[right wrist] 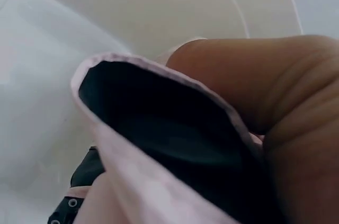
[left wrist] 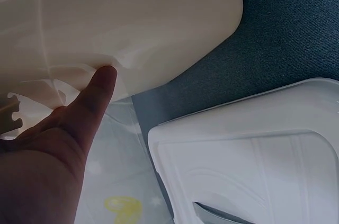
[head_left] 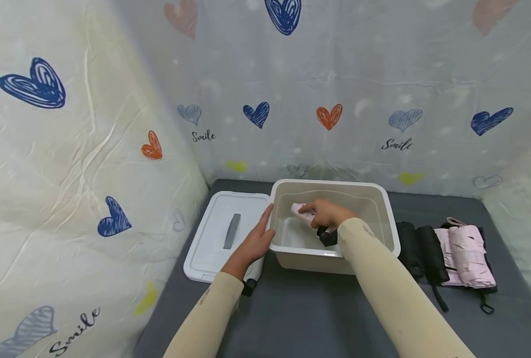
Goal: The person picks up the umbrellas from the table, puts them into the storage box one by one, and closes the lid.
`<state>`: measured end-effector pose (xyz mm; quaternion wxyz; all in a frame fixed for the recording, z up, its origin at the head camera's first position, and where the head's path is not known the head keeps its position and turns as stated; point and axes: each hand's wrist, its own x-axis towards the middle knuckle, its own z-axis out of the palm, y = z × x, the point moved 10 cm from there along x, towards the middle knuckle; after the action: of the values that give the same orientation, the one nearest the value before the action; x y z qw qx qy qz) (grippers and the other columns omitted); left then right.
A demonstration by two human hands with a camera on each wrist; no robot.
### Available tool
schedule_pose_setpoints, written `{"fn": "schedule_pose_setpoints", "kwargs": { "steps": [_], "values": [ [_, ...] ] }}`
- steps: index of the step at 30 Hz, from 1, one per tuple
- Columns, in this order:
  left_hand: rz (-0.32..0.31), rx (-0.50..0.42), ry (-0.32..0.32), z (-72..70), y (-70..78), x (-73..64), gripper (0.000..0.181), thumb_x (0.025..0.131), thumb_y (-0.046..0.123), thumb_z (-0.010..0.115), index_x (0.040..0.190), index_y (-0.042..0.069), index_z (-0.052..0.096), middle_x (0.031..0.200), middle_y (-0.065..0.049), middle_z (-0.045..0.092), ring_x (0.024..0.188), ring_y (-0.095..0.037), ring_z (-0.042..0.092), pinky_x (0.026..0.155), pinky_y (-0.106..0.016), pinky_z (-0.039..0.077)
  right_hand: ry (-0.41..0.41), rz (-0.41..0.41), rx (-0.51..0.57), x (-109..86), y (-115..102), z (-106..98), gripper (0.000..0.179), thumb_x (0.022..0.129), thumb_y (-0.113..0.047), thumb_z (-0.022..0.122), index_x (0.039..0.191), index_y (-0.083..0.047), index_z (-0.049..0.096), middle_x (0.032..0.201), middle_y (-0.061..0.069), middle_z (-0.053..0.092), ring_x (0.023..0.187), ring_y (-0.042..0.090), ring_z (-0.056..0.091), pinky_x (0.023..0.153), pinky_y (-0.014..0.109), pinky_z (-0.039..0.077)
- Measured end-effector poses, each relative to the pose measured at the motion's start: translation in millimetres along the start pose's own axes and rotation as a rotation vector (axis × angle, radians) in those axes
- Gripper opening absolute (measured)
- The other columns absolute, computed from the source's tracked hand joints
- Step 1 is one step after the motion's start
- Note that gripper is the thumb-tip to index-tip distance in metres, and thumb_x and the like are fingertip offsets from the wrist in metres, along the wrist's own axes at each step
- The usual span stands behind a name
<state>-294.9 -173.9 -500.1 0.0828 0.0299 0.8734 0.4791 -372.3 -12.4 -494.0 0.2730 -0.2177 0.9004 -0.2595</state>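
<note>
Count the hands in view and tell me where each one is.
2. The left hand touches the left side of the beige bin; the right hand is inside it, holding a pink fabric item. No hidden ones suspected.

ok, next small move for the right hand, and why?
Probably set the pink bundle down in the bin and let go: the right hand holds it inside, bare floor shows beside it, and the left hand touches the bin's side.
</note>
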Motion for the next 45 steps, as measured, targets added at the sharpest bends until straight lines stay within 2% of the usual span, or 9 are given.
{"fn": "schedule_pose_setpoints", "kwargs": {
  "steps": [4,8,17,22,30,36,41,45],
  "values": [
    [0.001,-0.006,-0.004,-0.9,3.9,0.4,0.067,0.097,0.019,0.034,0.156,0.035,0.006,0.162,-0.004,0.017,0.146,-0.029,0.026,0.112,-0.056,0.028,-0.015,-0.018,-0.041,5.6,-4,2,0.059,0.081,-0.005,0.065,0.135,-0.027,0.059,0.142,0.005,0.051,0.101,0.025,0.054,0.058,0.03,0.049],
    [-0.008,-0.017,-0.004,-1.9,4.0,0.7,0.067,0.097,0.02,0.034,0.156,0.038,0.007,0.162,-0.003,0.018,0.146,-0.028,0.026,0.113,-0.055,0.027,-0.031,-0.032,-0.06,10.1,-7,6,0.06,0.08,-0.005,0.065,0.136,-0.026,0.058,0.144,0.005,0.05,0.105,0.025,0.052,0.066,0.029,0.045],
    [-0.008,-0.032,-0.006,-1.2,6.2,0.1,0.068,0.097,0.019,0.034,0.154,0.042,0.006,0.163,-0.002,0.017,0.147,-0.026,0.024,0.114,-0.053,0.026,-0.053,-0.02,-0.026,18.7,-6,17,0.061,0.078,-0.004,0.067,0.134,-0.027,0.059,0.149,0.004,0.046,0.108,0.024,0.051,0.06,0.03,0.047],
    [-0.019,-0.009,-0.003,-0.1,3.3,-1.0,0.069,0.096,0.02,0.034,0.154,0.043,0.005,0.163,-0.002,0.016,0.147,-0.026,0.024,0.114,-0.053,0.026,-0.063,-0.03,-0.051,22.4,-9,22,0.061,0.077,-0.003,0.068,0.133,-0.025,0.061,0.148,0.007,0.047,0.108,0.023,0.05,0.07,0.03,0.045],
    [-0.006,-0.009,0.002,-3.0,3.6,-5.3,0.069,0.095,0.018,0.034,0.156,0.038,0.007,0.163,-0.003,0.017,0.147,-0.027,0.024,0.115,-0.052,0.026,-0.083,-0.04,-0.08,27.4,-14,29,0.06,0.076,-0.004,0.069,0.133,-0.02,0.061,0.146,0.009,0.049,0.117,0.022,0.051,0.098,0.039,0.041],
    [-0.006,-0.015,-0.003,-2.3,0.5,-6.6,0.068,0.096,0.02,0.033,0.155,0.04,0.006,0.163,-0.002,0.016,0.147,-0.026,0.024,0.115,-0.052,0.026,-0.097,-0.056,-0.088,34.2,-16,35,0.06,0.075,-0.005,0.07,0.132,-0.02,0.062,0.145,0.01,0.05,0.123,0.023,0.05,0.099,0.041,0.041],
    [-0.007,-0.018,0.001,-3.0,-0.2,-7.4,0.068,0.096,0.021,0.033,0.155,0.041,0.006,0.163,0.0,0.015,0.146,-0.025,0.025,0.114,-0.052,0.027,-0.113,-0.075,-0.074,38.5,-17,39,0.06,0.074,-0.006,0.07,0.133,-0.018,0.061,0.144,0.009,0.052,0.13,0.026,0.047,0.107,0.045,0.036],
    [0.004,-0.02,0.006,-3.0,0.8,-8.2,0.068,0.096,0.02,0.033,0.155,0.04,0.007,0.163,-0.001,0.016,0.146,-0.025,0.026,0.114,-0.052,0.028,-0.13,-0.059,-0.062,38.6,-14,43,0.058,0.076,-0.009,0.07,0.133,-0.017,0.061,0.144,0.009,0.052,0.133,0.029,0.045,0.109,0.049,0.033]
  ]
}}
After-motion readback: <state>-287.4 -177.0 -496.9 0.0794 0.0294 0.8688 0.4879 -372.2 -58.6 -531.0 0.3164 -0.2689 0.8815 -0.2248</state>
